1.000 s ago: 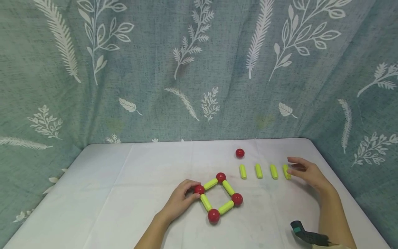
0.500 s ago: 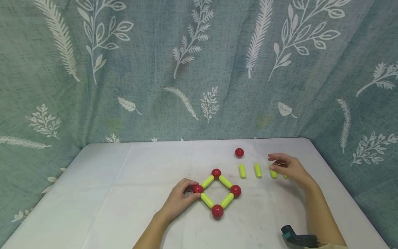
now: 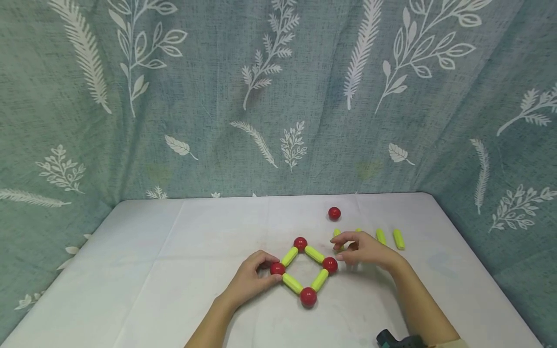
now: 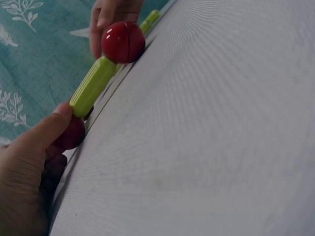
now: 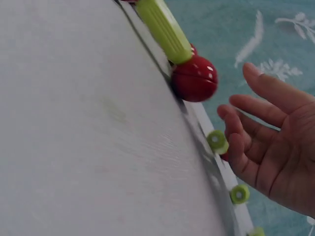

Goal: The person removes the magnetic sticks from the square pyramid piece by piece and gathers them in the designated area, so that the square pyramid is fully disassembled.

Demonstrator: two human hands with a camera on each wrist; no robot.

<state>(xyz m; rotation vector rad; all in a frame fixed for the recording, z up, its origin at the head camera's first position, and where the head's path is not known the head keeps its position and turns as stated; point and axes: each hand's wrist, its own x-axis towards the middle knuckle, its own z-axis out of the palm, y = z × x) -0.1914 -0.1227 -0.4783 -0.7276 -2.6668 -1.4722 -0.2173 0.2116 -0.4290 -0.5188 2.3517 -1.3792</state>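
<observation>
In the head view, several red balls and yellow-green rods join into a diamond lying on the white table. My left hand (image 3: pixel 248 279) pinches its left ball (image 3: pixel 277 268) between thumb and fingers; the left wrist view shows the thumb at the joint of that ball and a rod (image 4: pixel 91 87). Just right of the right ball (image 3: pixel 329 265) hovers my right hand (image 3: pixel 364 249), holding nothing. In the right wrist view a gap separates its loosely bent fingers (image 5: pixel 263 110) from a red ball (image 5: pixel 195 78). It partly covers two loose rods behind it.
A loose red ball (image 3: pixel 334 213) lies near the back edge of the table (image 3: pixel 209 232). Two fully visible rods (image 3: pixel 380 237) (image 3: pixel 398 239) stand in the row right of the right hand. A patterned green cloth (image 3: pixel 204 159) hangs behind.
My right hand has moved left, from the rightmost loose rod past the row to beside the diamond. The diamond has turned slightly, while my left hand stays on its left ball.
</observation>
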